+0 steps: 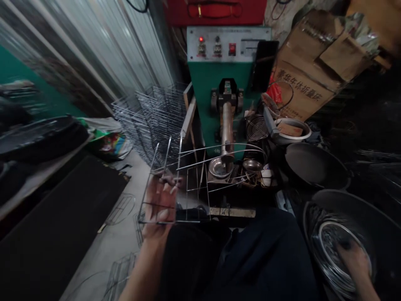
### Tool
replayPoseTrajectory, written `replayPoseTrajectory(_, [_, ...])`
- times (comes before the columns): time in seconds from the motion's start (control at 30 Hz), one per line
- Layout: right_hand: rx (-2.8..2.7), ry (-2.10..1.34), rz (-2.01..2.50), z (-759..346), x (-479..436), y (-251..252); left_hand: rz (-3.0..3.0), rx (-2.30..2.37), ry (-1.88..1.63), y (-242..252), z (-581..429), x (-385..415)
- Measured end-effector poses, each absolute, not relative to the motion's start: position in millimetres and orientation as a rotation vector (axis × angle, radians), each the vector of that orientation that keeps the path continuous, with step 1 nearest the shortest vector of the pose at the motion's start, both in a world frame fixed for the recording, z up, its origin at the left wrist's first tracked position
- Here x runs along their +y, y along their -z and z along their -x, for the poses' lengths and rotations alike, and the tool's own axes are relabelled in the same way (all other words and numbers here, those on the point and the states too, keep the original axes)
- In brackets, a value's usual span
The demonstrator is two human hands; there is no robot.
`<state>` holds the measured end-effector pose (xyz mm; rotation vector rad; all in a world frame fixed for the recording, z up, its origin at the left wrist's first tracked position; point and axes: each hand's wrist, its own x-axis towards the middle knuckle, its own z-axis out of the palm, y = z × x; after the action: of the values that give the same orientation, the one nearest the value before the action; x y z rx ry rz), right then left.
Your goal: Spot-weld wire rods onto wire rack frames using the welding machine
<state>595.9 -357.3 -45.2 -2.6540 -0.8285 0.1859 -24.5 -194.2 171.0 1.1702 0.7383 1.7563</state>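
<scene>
Left fingers (163,213) grip a wire rack (187,192), apparently chromed steel.

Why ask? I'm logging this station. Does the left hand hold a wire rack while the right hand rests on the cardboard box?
No: the head view shows the right hand inside a dark round pan, on bright wire hoops, not on the cardboard box. The left hand does hold the wire rack.

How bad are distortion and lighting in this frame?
Head view: strong wide-angle bowing, the corrugated metal wall leaning inward; the lower right sinks into shadow, the right hand dim; soft blur across the wire rack held in the left hand.
</scene>
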Motion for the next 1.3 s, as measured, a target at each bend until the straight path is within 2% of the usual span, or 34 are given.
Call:
replayPoseTrajectory(0.1, [-1.077,-0.175,2.410,-545.8,-320.6,-3.7,-1.194,0.726,-1.798,-178.2,13.1,-190.4])
replayPoseTrajectory(0.23, [-1.706,-0.408,1.740,-421.0,-264.8,-74.9,-1.247,0.704,-1.803,-182.7,5.6,-190.6])
replayPoseTrajectory(0.37, [-2.117,-0.174,1.310,-317.9,-217.1,-110.2,-1.256,0.737,-1.774,-188.2,4.7,-193.9])
replayPoseTrajectory(0.57, [-2.321,0.181,1.271,-271.3,-170.7,-104.6,-1.215,0.774,-1.789,-199.1,4.8,-199.3])
replayPoseTrajectory(1.3, [-2.431,0.146,1.184,-267.1,-141.8,-109.9,-1.098,0.792,-1.845,-226.8,4.8,-190.6])
